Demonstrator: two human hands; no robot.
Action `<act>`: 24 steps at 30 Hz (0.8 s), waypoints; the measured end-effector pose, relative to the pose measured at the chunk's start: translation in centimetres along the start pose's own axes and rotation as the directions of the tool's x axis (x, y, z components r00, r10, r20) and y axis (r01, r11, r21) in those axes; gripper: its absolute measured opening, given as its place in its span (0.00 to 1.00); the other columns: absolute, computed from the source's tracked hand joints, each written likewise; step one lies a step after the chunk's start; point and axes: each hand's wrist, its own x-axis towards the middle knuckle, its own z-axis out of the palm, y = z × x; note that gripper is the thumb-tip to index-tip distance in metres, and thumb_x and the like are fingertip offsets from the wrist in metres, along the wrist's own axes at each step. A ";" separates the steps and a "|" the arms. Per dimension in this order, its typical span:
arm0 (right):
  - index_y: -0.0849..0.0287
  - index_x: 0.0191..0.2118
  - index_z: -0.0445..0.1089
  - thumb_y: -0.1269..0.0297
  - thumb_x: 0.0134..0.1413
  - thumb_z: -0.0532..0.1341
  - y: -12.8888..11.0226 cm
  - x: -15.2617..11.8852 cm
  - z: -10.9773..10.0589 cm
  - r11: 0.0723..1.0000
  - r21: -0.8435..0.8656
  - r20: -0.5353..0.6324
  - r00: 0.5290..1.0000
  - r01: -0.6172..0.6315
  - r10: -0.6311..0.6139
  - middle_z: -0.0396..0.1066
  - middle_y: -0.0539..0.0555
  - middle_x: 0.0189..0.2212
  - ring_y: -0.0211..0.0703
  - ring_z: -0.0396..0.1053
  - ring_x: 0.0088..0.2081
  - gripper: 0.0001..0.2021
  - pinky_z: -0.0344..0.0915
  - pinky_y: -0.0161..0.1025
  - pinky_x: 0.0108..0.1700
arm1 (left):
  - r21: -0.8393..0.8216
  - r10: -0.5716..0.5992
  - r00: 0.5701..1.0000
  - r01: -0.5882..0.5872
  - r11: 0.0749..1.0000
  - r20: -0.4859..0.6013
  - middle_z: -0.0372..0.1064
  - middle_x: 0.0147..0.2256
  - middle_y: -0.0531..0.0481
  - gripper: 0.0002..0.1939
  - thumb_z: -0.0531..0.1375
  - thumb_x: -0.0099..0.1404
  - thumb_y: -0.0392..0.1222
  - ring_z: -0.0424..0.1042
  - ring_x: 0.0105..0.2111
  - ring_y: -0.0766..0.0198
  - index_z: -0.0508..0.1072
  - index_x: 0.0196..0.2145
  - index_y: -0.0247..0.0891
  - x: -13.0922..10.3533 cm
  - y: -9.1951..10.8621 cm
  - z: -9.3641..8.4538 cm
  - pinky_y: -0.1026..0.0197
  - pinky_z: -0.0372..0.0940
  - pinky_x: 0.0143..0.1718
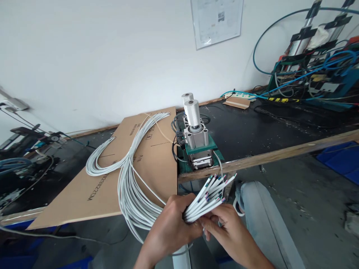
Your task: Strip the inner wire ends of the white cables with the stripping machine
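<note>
Gripped in the left hand [172, 220], fingers wrapped around: a thick bundle of white cables [136, 200], in front of the near edge of the surface [246, 127]. Cut ends [209, 196] fanned out past the thumb, with colored cores showing. Just beside, at the underside of the bundle: the right hand [227, 226], narrow, with thumb and fingers drawn together; cannot tell whether pinching a cable.

Behind the left hand: slack of the bundle, running back over the near edge of the cardboard sheet [164, 168], then dividing into two tails, one toward the sheet's far right corner, one curved near its left edge. Overhanging the near edge of the surface: the front of the sheet.

At the sheet's right edge, close to the near edge of the surface: a small machine [196, 138], leaving little room between. Widest room: the black stretch right of the machine, back to the power strip [239, 96] at the far edge. Below the near edge, beside the right hand: a denim-clad leg [265, 224].
</note>
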 end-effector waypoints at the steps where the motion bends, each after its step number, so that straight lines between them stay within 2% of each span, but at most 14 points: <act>1: 0.57 0.27 0.74 0.57 0.62 0.65 0.1 0.0 0.0 1.000 0.016 0.000 1.000 -0.012 0.012 0.69 0.47 0.18 0.39 0.69 0.20 0.14 0.64 0.33 0.25 | 0.001 0.006 1.000 -0.006 1.000 0.006 0.77 0.24 0.50 0.10 0.57 0.52 0.26 0.72 0.23 0.63 0.76 0.27 0.35 0.0 -0.1 0.0 0.64 0.61 0.26; 4: 0.59 0.28 0.74 0.56 0.61 0.66 0.7 -0.1 0.2 0.990 0.128 0.024 0.998 -0.060 0.057 0.68 0.47 0.19 0.37 0.68 0.20 0.14 0.64 0.31 0.24 | -0.016 0.006 1.000 -0.006 1.000 0.022 0.76 0.23 0.51 0.09 0.57 0.52 0.27 0.70 0.22 0.64 0.75 0.27 0.36 0.1 -0.2 0.1 0.65 0.61 0.26; 9: 0.61 0.30 0.75 0.52 0.60 0.67 1.7 0.0 0.7 0.917 0.387 0.047 0.996 -0.094 0.082 0.69 0.47 0.21 0.33 0.66 0.20 0.15 0.67 0.29 0.24 | -0.071 -0.105 0.994 0.103 0.992 -0.021 0.70 0.21 0.53 0.07 0.57 0.49 0.28 0.65 0.22 0.65 0.72 0.25 0.36 0.3 -0.6 0.3 0.66 0.55 0.22; 13: 0.61 0.29 0.74 0.52 0.57 0.69 2.3 0.1 1.4 0.845 0.526 -0.013 0.992 -0.098 0.123 0.70 0.48 0.20 0.34 0.67 0.20 0.16 0.71 0.30 0.23 | -0.192 -0.121 0.992 0.113 0.975 -0.032 0.68 0.22 0.56 0.04 0.58 0.56 0.30 0.64 0.22 0.67 0.69 0.27 0.38 0.1 -0.4 0.1 0.67 0.56 0.23; 16: 0.61 0.29 0.73 0.51 0.54 0.72 2.8 0.3 2.1 0.795 0.604 -0.138 0.975 -0.055 0.172 0.73 0.50 0.21 0.35 0.69 0.19 0.17 0.72 0.31 0.21 | -0.208 -0.113 0.978 0.075 0.975 -0.177 0.66 0.23 0.56 0.06 0.59 0.64 0.38 0.62 0.23 0.66 0.70 0.29 0.37 -0.1 0.1 -0.4 0.66 0.58 0.25; 18: 0.61 0.30 0.72 0.51 0.52 0.73 3.1 0.5 2.4 0.774 0.632 -0.208 0.959 -0.018 0.192 0.74 0.51 0.22 0.35 0.69 0.19 0.17 0.72 0.31 0.19 | -0.181 -0.098 0.945 0.042 0.983 -0.313 0.60 0.22 0.57 0.11 0.58 0.67 0.44 0.57 0.23 0.67 0.69 0.27 0.37 -0.5 0.4 -0.6 0.66 0.56 0.24; 20: 0.59 0.32 0.70 0.53 0.53 0.73 3.3 0.8 2.6 0.765 0.643 -0.273 0.942 0.029 0.194 0.74 0.49 0.22 0.36 0.69 0.19 0.17 0.72 0.31 0.18 | -0.164 -0.095 0.912 0.031 0.986 -0.399 0.56 0.21 0.57 0.15 0.58 0.68 0.47 0.52 0.23 0.67 0.68 0.26 0.38 -0.8 0.7 -0.8 0.66 0.52 0.22; 24: 0.56 0.31 0.65 0.53 0.55 0.71 3.7 1.2 2.5 0.823 0.559 -0.390 0.908 0.102 0.153 0.74 0.48 0.25 0.37 0.70 0.21 0.17 0.73 0.33 0.17 | -0.209 -0.170 0.850 0.073 0.975 -0.498 0.53 0.21 0.57 0.17 0.59 0.67 0.50 0.52 0.23 0.66 0.67 0.24 0.39 -1.2 1.4 -0.7 0.64 0.51 0.23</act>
